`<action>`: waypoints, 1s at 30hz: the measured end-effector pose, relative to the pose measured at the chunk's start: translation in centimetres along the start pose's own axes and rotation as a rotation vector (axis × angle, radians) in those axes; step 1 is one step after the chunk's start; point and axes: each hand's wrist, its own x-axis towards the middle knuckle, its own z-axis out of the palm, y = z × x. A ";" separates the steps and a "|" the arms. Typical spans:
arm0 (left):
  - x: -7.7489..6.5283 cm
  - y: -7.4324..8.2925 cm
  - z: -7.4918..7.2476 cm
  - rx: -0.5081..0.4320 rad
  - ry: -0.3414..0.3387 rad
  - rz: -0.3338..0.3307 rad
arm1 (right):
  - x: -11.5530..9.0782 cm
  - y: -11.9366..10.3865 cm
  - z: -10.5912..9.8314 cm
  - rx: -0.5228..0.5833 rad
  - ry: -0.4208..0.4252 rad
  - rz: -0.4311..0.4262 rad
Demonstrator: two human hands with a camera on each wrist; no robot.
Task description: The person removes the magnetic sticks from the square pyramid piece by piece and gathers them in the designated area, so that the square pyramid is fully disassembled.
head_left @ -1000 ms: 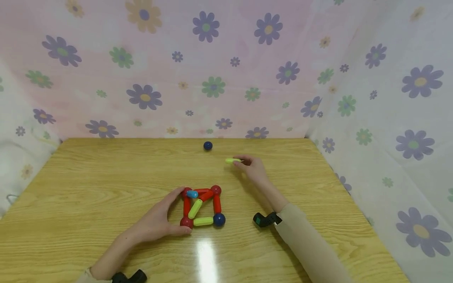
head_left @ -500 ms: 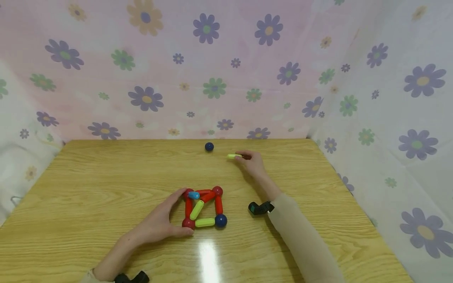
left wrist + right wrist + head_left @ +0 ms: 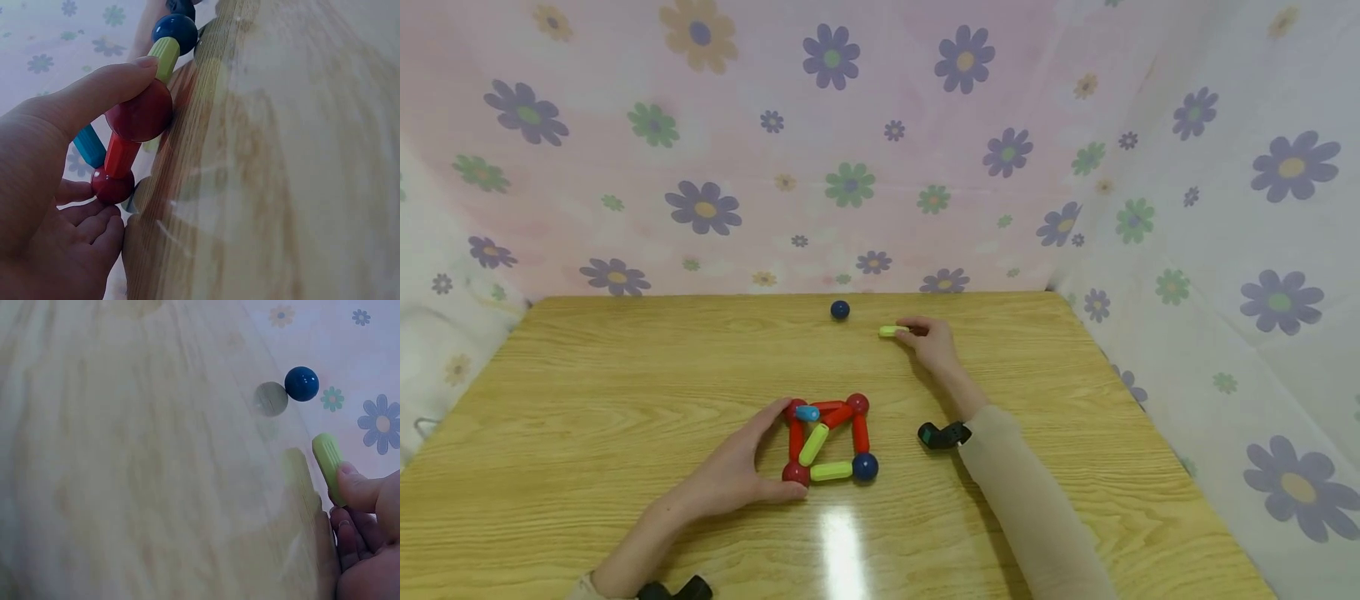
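Note:
On the table lies a four-sided frame of magnetic rods and balls. Its corners are three red balls (image 3: 796,474) and a dark blue ball (image 3: 865,467). Red rods (image 3: 861,435) and a yellow-green rod (image 3: 831,472) link them. A red and yellow-green diagonal (image 3: 814,444) crosses the inside, and a short blue rod (image 3: 807,412) sticks out from the far left ball. My left hand (image 3: 737,462) grips the frame's left side, thumb on the near red ball, fingers at the far one. My right hand (image 3: 934,346) pinches a loose yellow-green rod (image 3: 328,465) close over the table.
A loose dark blue ball (image 3: 840,310) rests near the table's back edge, left of my right hand. Behind the wooden table (image 3: 625,375) hangs a flowered cloth (image 3: 895,217), which also runs along the right side.
My right hand has moved slightly farther back with the yellow-green rod, and its forearm has swung left. The left hand and the frame stay where they were.

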 end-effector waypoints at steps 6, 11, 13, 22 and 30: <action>0.0 0.1 -0.1 0.006 -0.003 0.002 | 0.2 0.3 0.1 -0.015 0.000 -0.027; -0.1 0.2 -0.2 0.014 0.000 0.014 | 0.2 0.3 0.3 -0.025 0.013 -0.038; -0.1 0.1 -0.2 0.013 0.000 0.016 | 0.2 0.3 0.4 -0.026 0.017 -0.035; -0.2 0.0 -0.1 0.010 -0.003 0.013 | 0.0 0.2 0.5 -0.006 0.016 -0.004; -0.1 0.0 -0.2 0.009 -0.004 0.018 | 0.0 0.2 0.4 0.013 0.019 -0.015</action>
